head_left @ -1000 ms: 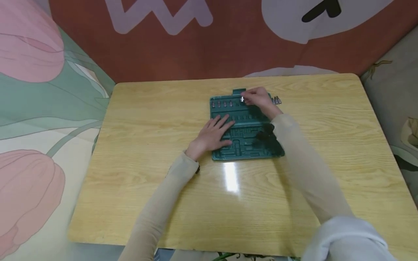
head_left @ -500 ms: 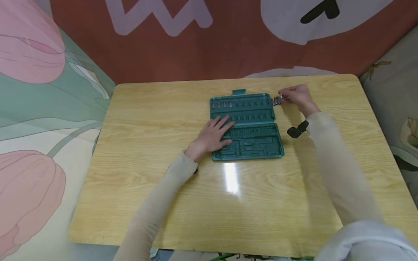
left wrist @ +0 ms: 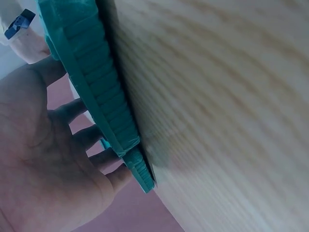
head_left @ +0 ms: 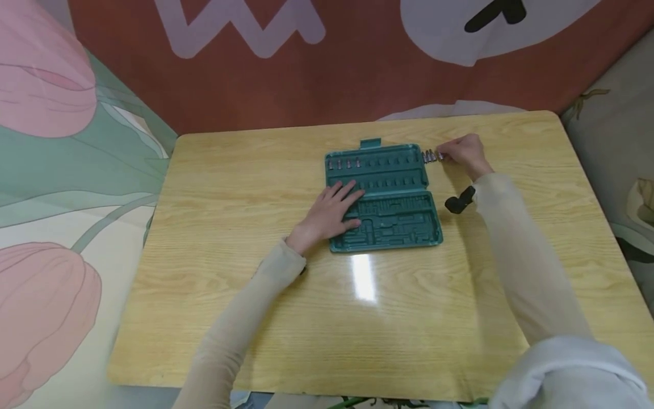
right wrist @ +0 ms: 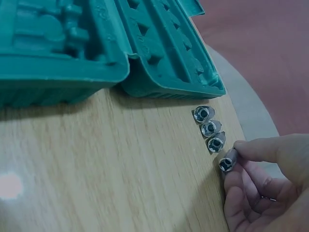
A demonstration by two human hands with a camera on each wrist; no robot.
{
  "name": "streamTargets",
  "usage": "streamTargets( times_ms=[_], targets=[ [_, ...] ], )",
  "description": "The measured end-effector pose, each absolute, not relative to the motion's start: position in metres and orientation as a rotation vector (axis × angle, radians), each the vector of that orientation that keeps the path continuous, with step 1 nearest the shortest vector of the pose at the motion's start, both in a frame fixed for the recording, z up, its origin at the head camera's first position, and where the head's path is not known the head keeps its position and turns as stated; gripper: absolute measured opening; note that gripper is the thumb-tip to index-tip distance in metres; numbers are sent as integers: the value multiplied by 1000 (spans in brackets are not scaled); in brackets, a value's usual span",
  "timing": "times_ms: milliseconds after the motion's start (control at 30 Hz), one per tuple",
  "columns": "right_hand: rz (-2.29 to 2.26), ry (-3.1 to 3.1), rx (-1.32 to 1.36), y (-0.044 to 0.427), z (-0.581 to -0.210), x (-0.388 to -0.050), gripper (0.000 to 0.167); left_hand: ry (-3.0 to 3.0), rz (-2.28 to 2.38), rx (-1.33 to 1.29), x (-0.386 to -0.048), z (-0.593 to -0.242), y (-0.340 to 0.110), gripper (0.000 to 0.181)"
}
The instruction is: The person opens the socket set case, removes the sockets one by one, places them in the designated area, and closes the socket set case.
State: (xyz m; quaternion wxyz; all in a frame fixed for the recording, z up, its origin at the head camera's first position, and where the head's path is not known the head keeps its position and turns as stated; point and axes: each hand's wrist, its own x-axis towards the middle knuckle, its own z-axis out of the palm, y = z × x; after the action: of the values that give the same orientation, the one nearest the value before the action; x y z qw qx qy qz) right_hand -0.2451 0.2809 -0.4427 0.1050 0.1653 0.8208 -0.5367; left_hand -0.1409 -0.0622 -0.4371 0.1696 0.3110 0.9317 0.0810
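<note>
An opened green case (head_left: 392,224) lies flat on the table, several small sockets (head_left: 349,163) standing in the left part of its back row. My left hand (head_left: 327,213) rests spread over the case's left side; in the left wrist view its fingers lie across the edge of the green case (left wrist: 96,82). Right of the case, my right hand (head_left: 467,154) pinches one metal socket (right wrist: 228,160) between thumb and fingers, low at the table. Beside it, three more sockets (right wrist: 211,128) lie in a row near the case's corner.
The wooden table (head_left: 230,187) stands against a red patterned backdrop (head_left: 357,74). A black wrist device (head_left: 460,201) hangs at the right cuff, and a green latch tab (head_left: 370,143) sticks out from the case's back edge.
My right hand moved from above the case's back row to the sockets on the right, and its held socket has come down beside them. My left hand stays on the case.
</note>
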Motion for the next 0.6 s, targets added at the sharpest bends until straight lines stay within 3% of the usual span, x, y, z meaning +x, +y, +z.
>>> streamTargets(
  times_ms=[500,600],
  targets=[
    [-1468,2492,540,274,-446,-248,14,2655,245,872,-141,-442,-63,73],
    [-1436,2539,532,272,-449,-248,21,2652,239,875,-141,-443,-63,73]
  ],
)
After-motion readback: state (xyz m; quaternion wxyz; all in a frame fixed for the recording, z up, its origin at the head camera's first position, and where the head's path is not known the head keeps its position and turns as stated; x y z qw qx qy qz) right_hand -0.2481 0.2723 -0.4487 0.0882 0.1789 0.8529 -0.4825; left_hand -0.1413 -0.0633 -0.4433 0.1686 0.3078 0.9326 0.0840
